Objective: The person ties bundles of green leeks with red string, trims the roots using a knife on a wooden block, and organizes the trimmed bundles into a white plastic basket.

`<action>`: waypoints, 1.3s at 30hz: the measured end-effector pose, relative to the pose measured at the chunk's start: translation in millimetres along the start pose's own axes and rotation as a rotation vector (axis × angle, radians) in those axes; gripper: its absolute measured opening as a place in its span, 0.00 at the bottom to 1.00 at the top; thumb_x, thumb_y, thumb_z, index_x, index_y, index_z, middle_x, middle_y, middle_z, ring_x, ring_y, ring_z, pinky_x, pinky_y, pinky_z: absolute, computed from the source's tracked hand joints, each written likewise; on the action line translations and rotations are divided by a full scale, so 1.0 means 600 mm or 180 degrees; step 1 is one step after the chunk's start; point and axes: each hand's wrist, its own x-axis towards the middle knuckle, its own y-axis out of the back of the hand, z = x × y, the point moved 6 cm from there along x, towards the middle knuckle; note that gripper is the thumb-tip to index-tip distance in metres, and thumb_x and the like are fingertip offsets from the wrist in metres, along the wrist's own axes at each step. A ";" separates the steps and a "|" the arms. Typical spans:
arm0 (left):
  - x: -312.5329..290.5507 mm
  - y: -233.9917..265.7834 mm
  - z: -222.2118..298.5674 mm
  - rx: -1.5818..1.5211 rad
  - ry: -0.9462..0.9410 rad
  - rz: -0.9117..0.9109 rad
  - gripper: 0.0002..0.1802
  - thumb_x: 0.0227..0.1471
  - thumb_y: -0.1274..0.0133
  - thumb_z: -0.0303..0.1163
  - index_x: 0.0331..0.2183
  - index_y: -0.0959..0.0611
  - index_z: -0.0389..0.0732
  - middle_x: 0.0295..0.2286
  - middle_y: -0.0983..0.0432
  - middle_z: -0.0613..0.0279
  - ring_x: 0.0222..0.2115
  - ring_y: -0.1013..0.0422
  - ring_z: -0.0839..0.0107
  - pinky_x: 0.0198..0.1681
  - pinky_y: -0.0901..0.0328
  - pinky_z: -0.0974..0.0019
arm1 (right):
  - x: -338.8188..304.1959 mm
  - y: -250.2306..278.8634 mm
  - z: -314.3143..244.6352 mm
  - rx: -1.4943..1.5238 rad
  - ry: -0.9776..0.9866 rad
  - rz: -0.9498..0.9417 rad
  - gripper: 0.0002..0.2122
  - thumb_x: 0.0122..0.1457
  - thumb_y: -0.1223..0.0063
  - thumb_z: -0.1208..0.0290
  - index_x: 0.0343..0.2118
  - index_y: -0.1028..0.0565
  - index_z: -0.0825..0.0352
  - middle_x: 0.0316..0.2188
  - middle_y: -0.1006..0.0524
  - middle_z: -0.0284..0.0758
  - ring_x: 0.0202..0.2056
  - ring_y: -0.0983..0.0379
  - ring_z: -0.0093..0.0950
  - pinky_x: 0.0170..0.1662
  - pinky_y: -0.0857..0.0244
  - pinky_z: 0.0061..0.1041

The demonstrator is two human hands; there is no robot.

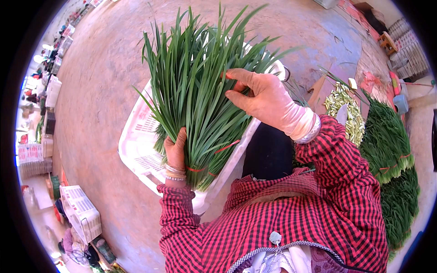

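Note:
A bunch of garlic chives, long flat green leaves fanning away from me, is held over a white plastic basket. My left hand grips its lower part, thumb in front; the other fingers are hidden behind the stems. Red bands circle the stems near the base. At the right side of the leaves is my right hand, in a pale glove with bare fingertips. Its curled fingers and thumb stand apart, the fingertips touching or very close to the leaves. More chives lie in the basket beneath, partly hidden.
On my right, tied chive bundles are stacked beside a pile of cut stem ends with a knife blade on it. White crates stand at the left. Stacked crates rise at the far right.

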 end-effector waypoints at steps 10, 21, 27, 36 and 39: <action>0.007 -0.003 -0.014 0.0285 -0.0146 0.0081 0.13 0.54 0.39 0.31 0.41 0.18 0.35 0.36 0.20 0.64 0.33 0.27 0.78 0.39 0.32 0.73 | -0.003 0.005 0.033 0.0754 -0.0468 -0.0077 0.11 0.56 0.39 0.67 0.37 0.24 0.69 0.25 0.25 0.28 0.21 0.30 0.15 0.26 0.34 0.17; 0.002 -0.009 -0.010 0.0531 -0.0349 0.0080 0.15 0.53 0.38 0.30 0.42 0.18 0.34 0.38 0.20 0.64 0.35 0.27 0.77 0.42 0.33 0.73 | -0.019 0.005 0.070 0.1158 -0.1047 -0.0415 0.07 0.54 0.43 0.71 0.31 0.27 0.67 0.22 0.27 0.27 0.22 0.30 0.17 0.25 0.36 0.19; -0.048 -0.089 0.013 0.2326 -0.1861 -0.0030 0.23 0.40 0.35 0.27 0.42 0.18 0.35 0.33 0.22 0.57 0.34 0.26 0.63 0.42 0.32 0.66 | -0.077 0.100 0.212 0.0424 -0.0445 -0.0100 0.09 0.55 0.47 0.67 0.37 0.25 0.65 0.28 0.22 0.34 0.30 0.26 0.33 0.37 0.31 0.31; -0.143 -0.198 -0.053 0.3773 -0.2945 -0.1445 0.28 0.35 0.39 0.34 0.45 0.17 0.43 0.36 0.24 0.61 0.37 0.28 0.61 0.44 0.36 0.59 | -0.269 0.350 0.354 -0.2328 -0.1078 0.0876 0.22 0.55 0.46 0.67 0.55 0.30 0.62 0.37 0.21 0.37 0.32 0.24 0.28 0.39 0.31 0.26; -0.140 -0.192 -0.056 0.3791 -0.2914 -0.1435 0.28 0.36 0.39 0.35 0.45 0.17 0.43 0.37 0.24 0.61 0.38 0.28 0.61 0.45 0.37 0.59 | -0.312 0.401 0.335 -0.2246 -0.1644 0.1265 0.25 0.54 0.43 0.63 0.56 0.30 0.61 0.44 0.23 0.38 0.35 0.23 0.29 0.43 0.30 0.27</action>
